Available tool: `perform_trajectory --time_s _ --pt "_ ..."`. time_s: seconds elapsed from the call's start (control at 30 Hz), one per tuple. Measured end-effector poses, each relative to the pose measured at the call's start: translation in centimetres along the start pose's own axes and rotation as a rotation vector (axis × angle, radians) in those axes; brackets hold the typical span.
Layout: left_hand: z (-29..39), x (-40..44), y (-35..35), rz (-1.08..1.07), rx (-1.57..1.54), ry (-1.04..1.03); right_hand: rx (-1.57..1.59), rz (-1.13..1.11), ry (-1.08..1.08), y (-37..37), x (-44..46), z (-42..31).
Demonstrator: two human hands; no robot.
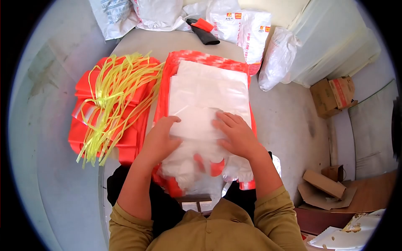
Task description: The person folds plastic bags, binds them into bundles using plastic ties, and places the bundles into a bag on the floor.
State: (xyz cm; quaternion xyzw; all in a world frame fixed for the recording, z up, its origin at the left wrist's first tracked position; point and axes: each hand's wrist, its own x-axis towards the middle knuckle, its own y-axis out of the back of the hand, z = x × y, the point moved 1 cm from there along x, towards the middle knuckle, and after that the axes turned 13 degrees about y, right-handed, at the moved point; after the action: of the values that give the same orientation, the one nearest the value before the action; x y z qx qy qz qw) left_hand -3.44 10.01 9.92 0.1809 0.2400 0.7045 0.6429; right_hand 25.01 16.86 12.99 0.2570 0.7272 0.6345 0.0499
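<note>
A stack of whitish translucent plastic bags (pixel 209 90) lies on top of a stack of red plastic bags (pixel 162 98) on the table. At the near end the white bags' loose ends are crumpled and blurred. My left hand (pixel 162 136) rests at the left edge of the white bags, fingers apart. Over their right side lies my right hand (pixel 238 134), its fingers spread and pointing inward. Left of the stack, a bunch of yellow plastic ties (pixel 102 102) sits on folded red bags (pixel 130 140).
Printed white sacks (pixel 224 19) line the table's far side, near a black roll (pixel 206 37) with a red piece on it. Another white sack (pixel 278 58) stands at the right. Cardboard boxes (pixel 333 96) and an opened carton (pixel 326 190) are further right.
</note>
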Motion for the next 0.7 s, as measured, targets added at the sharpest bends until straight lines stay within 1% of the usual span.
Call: perform_trajectory --time_s 0.03,0.13,0.2,0.33,0.43,0.53,0.63,0.7 --pt "-0.2 -0.2 0.0 -0.029 -0.003 -0.033 -0.022 -0.013 0.004 -0.1 0.1 0.0" --pt "-1.0 -0.3 0.0 -0.025 0.028 -0.031 -0.107 -0.045 0.018 -0.5 0.6 0.2" --pt "-1.4 -0.1 -0.4 0.031 0.082 -0.057 -0.181 -0.052 0.018 -1.2 0.8 0.3" --pt "0.2 -0.2 -0.5 0.092 0.089 -0.037 -0.131 -0.043 -0.123 -1.3 1.0 0.6" --pt "1.0 0.2 -0.6 0.234 0.119 -0.081 -0.062 -0.025 -0.180 0.2 1.3 0.4" --pt "1.3 0.7 0.0 0.365 0.228 -0.276 -0.040 -0.033 -0.180 1.4 1.2 0.2" --pt "1.7 0.5 0.8 0.312 0.231 -0.408 -0.002 -0.066 -0.206 2.8 0.4 -0.6" --pt "0.8 0.6 0.6 0.176 0.100 -0.410 0.060 -0.111 -0.264 4.6 0.1 -1.6"
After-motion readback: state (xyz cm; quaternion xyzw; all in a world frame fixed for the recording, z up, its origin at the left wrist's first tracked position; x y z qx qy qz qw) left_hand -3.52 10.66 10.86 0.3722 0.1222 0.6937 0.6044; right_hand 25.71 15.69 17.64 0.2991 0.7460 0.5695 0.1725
